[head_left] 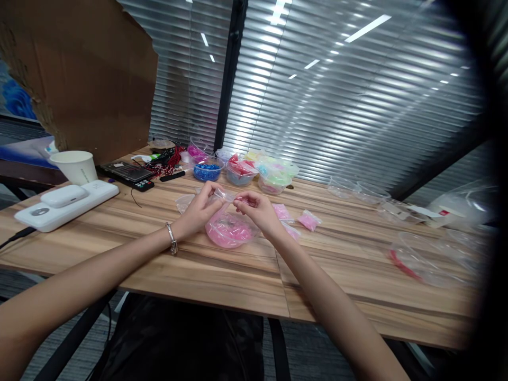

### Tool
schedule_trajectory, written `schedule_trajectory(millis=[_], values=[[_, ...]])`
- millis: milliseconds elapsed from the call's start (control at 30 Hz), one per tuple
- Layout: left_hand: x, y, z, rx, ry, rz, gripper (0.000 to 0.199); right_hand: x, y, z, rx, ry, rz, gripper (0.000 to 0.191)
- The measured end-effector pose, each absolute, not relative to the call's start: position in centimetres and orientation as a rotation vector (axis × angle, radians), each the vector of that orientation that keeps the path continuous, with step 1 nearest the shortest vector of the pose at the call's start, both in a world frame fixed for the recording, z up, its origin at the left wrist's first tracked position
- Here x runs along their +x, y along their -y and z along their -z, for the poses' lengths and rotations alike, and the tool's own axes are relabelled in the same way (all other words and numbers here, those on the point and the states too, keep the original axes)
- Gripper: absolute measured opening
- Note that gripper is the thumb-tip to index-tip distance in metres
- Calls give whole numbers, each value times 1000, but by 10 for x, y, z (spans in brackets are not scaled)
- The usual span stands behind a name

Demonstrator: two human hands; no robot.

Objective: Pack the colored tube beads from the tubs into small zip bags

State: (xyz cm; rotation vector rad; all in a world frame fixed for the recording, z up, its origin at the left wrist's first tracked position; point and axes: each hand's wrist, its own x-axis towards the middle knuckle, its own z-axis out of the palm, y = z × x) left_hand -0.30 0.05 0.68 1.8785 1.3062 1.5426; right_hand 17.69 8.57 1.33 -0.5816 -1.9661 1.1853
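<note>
Clear bag [224, 196], blurred, hands [230, 205] partly hiding it

The one view looks from the wearer's head, forward and down over the table [337, 270], towards the blinds [337, 106] between twelve and two o'clock. It sits close above the lap [178, 338] near seven o'clock, within arm's reach of the left hand [201, 209] and right hand [257, 210] near its centre.

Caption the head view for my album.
Left hand holding a clear bag, right hand close by, above pink pieces.
</note>
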Motion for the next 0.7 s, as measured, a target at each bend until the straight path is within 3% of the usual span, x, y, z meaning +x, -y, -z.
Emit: schedule_trajectory(millis=[700], values=[[-4,1,-9,1953,-1128,-1281,27,180,-88,-16,-583,1964,-1129,22]])
